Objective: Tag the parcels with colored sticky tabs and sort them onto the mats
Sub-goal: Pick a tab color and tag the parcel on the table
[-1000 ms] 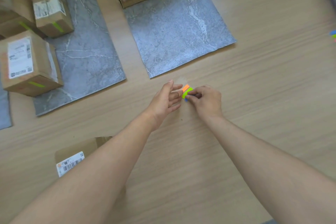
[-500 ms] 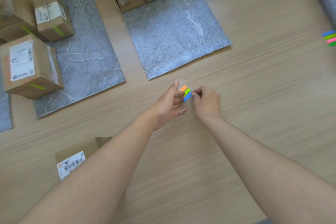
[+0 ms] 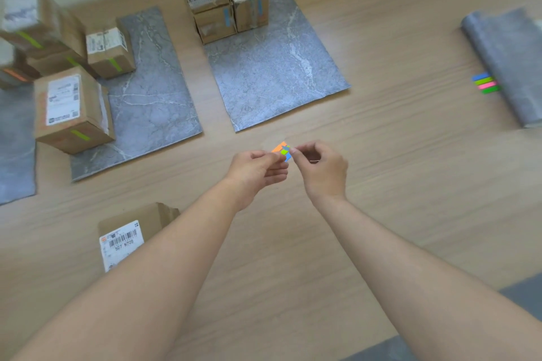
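Observation:
My left hand [image 3: 258,168] holds a small clear sheet of sticky tabs [image 3: 281,150] with orange, green and blue strips, above the wooden floor. My right hand [image 3: 321,168] pinches the tab edge with thumb and forefinger. An untagged cardboard parcel [image 3: 129,233] with a barcode label lies under my left forearm. Parcels with green tabs [image 3: 73,110] stand on the left grey mat [image 3: 152,102]. Parcels with blue tabs [image 3: 223,3] stand at the back of the middle mat [image 3: 278,73].
A rolled grey mat [image 3: 504,64] lies at the right with a second set of colored tabs [image 3: 485,83] beside it. Another grey mat [image 3: 16,141] and more stacked parcels [image 3: 32,35] fill the far left. A white wall panel stands at the back.
The view has tilted up, showing more of the parcels and rolled mat. My left hand has closed its fingers on the tab sheet, and my right fingertips have shifted onto the tabs' edge.

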A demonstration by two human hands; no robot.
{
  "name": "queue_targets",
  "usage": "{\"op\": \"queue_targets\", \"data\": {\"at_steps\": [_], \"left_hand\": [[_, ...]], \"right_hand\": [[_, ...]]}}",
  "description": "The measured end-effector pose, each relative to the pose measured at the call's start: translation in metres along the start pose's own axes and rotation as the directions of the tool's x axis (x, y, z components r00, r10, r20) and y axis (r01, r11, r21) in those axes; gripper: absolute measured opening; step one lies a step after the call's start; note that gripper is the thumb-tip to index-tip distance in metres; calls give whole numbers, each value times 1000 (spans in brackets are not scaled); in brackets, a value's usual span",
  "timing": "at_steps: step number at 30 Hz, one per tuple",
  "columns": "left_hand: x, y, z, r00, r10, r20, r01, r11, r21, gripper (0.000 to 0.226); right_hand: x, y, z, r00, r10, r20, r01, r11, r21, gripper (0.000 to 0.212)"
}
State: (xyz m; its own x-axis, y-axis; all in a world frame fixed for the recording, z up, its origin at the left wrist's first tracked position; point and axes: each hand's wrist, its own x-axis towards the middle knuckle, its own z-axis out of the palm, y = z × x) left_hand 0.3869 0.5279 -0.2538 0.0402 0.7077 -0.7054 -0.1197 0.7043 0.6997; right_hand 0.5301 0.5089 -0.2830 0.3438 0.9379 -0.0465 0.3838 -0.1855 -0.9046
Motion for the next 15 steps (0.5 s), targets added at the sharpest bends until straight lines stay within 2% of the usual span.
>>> {"op": "queue_targets", "data": {"at_steps": [3,8,12,15], "left_hand": [[-29,-6,-10,1000,15,-13,-16,994,-105,21],[-76,-32,-41,995,58,-79,-73,977,-201,17],[-116,-52,-74,984,101,-145,-135,958,-254,10],[-142,-64,-103,973,151,-174,-193,946,-262,7]], "right_hand": [[-26,-9,3,975,-190,114,191,982,0,8],[-67,-19,10,888,-377,263,389,921,5,6],[-105,-34,23,824,-467,320,470,879,73,8],[-137,-48,35,818,-470,332,470,878,87,11]]}}
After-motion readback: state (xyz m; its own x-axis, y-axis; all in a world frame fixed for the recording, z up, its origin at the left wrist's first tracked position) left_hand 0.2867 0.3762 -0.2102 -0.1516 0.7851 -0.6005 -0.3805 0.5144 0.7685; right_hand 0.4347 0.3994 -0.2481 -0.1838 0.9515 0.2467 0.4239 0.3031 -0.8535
